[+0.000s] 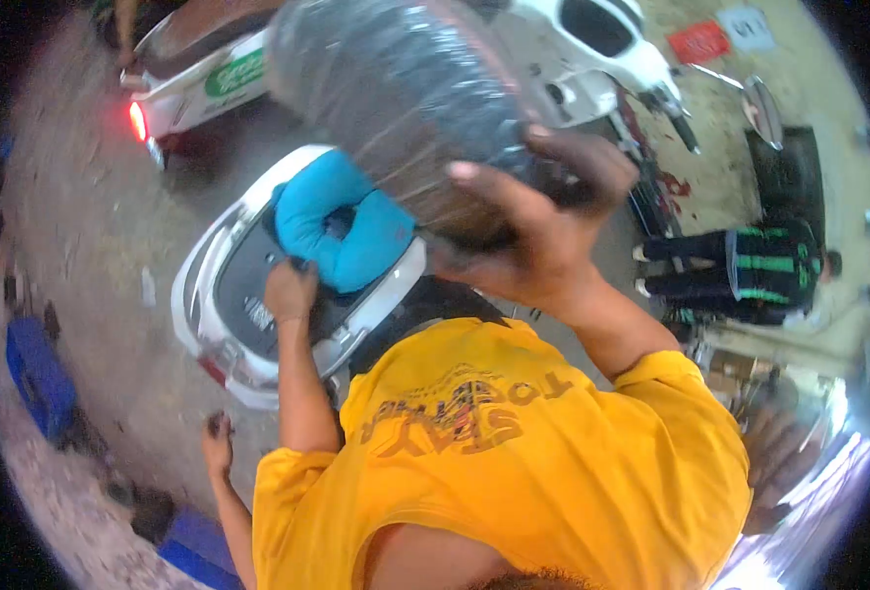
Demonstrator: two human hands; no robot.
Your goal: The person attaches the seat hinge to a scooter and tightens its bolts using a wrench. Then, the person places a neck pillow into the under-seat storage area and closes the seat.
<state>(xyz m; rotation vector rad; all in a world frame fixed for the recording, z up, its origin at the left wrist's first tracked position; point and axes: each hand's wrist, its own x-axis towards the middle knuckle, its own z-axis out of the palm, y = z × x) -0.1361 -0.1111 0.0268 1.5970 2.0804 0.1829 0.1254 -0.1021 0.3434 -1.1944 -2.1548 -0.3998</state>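
Note:
A teal U-shaped neck pillow (307,221) lies on the rear of a white scooter (199,305), over the dark area inside its white rim. My left hand (290,290) is closed at the pillow's near-left edge, its fingertips partly hidden. My right hand (543,221) grips the near end of a bulky dark object wrapped in clear plastic, which looks like a scooter seat (406,88). This object is raised and tilted above the scooter, and it hides part of the pillow's right side. Motion blurs the right hand somewhat.
Beyond stands another white scooter (184,103) with a lit red tail light. A third white scooter (592,49) has a mirror sticking out. Another person's hand (219,442) hangs at lower left. A person in dark, green-striped clothes (769,264) stands right. Blue boxes (37,379) lie left.

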